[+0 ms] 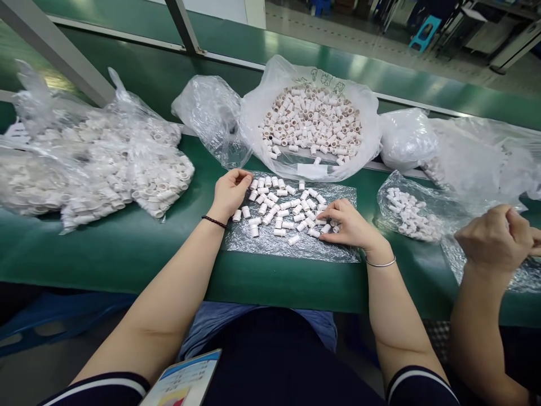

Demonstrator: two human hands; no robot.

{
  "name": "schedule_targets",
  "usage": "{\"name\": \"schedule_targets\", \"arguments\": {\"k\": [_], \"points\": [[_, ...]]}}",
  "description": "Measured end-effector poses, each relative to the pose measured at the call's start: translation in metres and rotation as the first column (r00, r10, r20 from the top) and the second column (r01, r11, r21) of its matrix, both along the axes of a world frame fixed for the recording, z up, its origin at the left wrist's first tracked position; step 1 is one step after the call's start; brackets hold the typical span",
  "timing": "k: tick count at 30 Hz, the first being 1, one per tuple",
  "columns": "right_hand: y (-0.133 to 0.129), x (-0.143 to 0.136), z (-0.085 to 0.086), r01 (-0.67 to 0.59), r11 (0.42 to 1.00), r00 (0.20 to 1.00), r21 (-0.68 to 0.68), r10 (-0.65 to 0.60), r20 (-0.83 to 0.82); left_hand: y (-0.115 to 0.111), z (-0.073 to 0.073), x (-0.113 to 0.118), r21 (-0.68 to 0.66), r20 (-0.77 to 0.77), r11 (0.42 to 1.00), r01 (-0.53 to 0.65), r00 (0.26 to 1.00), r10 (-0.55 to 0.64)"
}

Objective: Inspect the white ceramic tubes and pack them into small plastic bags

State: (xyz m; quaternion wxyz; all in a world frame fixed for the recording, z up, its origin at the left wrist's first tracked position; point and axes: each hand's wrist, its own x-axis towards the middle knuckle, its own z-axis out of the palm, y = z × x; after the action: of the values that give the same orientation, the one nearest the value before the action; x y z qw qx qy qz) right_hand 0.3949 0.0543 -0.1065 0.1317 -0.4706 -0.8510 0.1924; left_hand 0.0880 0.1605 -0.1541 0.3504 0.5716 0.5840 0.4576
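Observation:
Short white plastic pipe fittings (279, 232) lie loosely spread on a clear plastic bag (270, 249), laid flat in front of me. At the upper left edge of this group is my left hand (230, 194), thumb and fingers pressed together; whatever is between the fingertips is hidden. On the opposite side, my right hand (349, 225) reaches over the fittings with thumb and fingers apart. Its fingertips are close to or touching a few of them, and some fittings are partly covered by the hand. Most fittings lie on their sides, while several stand upright.
Behind the sheet stands a large open bag (367, 129) full of similar fittings. Filled clear bags (93, 163) crowd the left of the green table (177, 265). A smaller bag of fittings (414, 217) lies at right, beside another person's hand (494, 237).

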Motion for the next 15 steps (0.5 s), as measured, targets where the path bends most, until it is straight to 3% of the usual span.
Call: {"name": "schedule_targets", "arguments": {"k": [7, 15], "points": [[0.003, 0.008, -0.005, 0.026, 0.999, 1.0, 0.024, -0.026, 0.013, -0.001, 0.0, 0.0, 0.014, -0.01, 1.0, 0.002, 1.0, -0.002], [0.006, -0.002, -0.014, 0.038, 0.982, 0.998, 0.182, -0.028, -0.06, -0.001, 0.002, 0.001, 0.006, -0.035, 1.0, 0.006, 0.999, -0.006]]}}
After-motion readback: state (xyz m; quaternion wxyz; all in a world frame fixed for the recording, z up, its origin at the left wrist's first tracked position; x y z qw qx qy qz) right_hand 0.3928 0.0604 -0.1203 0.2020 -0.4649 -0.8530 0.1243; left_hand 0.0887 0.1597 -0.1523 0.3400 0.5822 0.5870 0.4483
